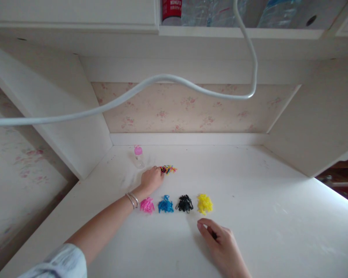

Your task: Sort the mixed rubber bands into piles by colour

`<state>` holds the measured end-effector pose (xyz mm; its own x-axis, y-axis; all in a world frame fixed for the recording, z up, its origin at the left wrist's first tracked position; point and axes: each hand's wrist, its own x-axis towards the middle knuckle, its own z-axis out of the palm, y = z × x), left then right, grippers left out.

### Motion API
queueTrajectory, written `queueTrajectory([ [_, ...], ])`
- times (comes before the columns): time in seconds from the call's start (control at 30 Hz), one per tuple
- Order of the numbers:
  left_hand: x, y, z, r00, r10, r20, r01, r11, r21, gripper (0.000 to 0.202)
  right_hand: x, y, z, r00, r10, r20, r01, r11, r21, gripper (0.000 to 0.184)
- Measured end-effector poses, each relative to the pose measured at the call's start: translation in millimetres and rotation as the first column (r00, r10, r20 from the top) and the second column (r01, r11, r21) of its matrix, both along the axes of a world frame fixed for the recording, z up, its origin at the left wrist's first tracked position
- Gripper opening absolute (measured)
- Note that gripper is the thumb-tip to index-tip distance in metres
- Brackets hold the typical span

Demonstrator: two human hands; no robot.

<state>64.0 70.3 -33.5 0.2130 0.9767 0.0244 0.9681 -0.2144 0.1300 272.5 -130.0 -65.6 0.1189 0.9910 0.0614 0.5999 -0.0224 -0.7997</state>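
Observation:
My left hand (152, 180) reaches to the back of the white desk, fingers closed at the left edge of a small mixed-colour pile of rubber bands (169, 169). Its fingertips are partly hidden against that pile. In front lie separate heaps in a row: pink rubber bands (147, 205), blue rubber bands (166, 204), black rubber bands (185, 204) and yellow rubber bands (205, 204). Just below the yellow heap is my right hand (219, 243), curled with thumb and forefinger together. Something dark shows inside its curl; whether an object or shadow, I cannot tell.
A clear bottle with a pink top (138, 154) stands behind my left hand. A white cable (162, 78) hangs across the upper view. Side panels (316, 116) flank the desk (263, 239), and a shelf above holds plastic-wrapped bottles (220, 13).

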Motion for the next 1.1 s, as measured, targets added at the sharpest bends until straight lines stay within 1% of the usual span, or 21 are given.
queueTrajectory([
  [0.17,1.3,4.8,-3.1,0.999,-0.014,-0.042,0.014,1.0,0.013,0.029,0.5,-1.5,-1.1,1.0,0.024,0.017,-0.025,1.0,0.006,0.038],
  [0.3,-3.6,4.8,-1.0,0.998,-0.027,-0.049,0.028,0.999,0.02,0.029,0.9,-1.3,-1.7,0.999,0.034,0.026,-0.034,0.999,0.02,0.037],
  [0.53,-28.5,-5.1,14.6,0.997,-0.066,-0.026,0.067,0.997,0.034,0.027,0.6,-1.2,-2.3,1.0,0.024,0.019,-0.024,1.0,0.013,0.04],
  [0.63,-42.3,-9.5,21.2,0.997,-0.071,0.002,0.071,0.996,0.045,0.024,0.4,-1.0,-1.9,1.0,0.022,0.02,-0.023,1.0,0.012,0.04],
  [0.77,-58.9,-13.9,28.1,0.995,-0.078,0.056,0.075,0.996,0.055,0.025,-0.6,-1.0,-0.8,0.999,0.006,0.038,-0.006,1.0,0.017,0.041],
  [0.83,-66.1,-17.9,30.4,0.991,-0.103,0.087,0.099,0.994,0.053,0.025,-1.1,-1.0,-0.9,0.999,0.002,0.041,-0.002,1.0,0.018,0.041],
  [0.93,-75.2,-28.8,31.1,0.976,-0.171,0.132,0.169,0.985,0.032,0.027,-1.7,-0.7,-1.8,0.999,0.005,0.045,-0.006,1.0,0.016,0.04],
  [1.03,-82.0,-43.9,27.3,0.955,-0.248,0.161,0.253,0.967,-0.012,0.028,-2.0,-0.1,-2.6,0.998,0.008,0.06,-0.009,1.0,0.012,0.04],
  [1.1,-85.6,-53.5,23.1,0.946,-0.278,0.166,0.288,0.957,-0.036,0.027,-2.1,0.1,-2.9,0.998,0.003,0.07,-0.004,1.0,0.008,0.039],
])
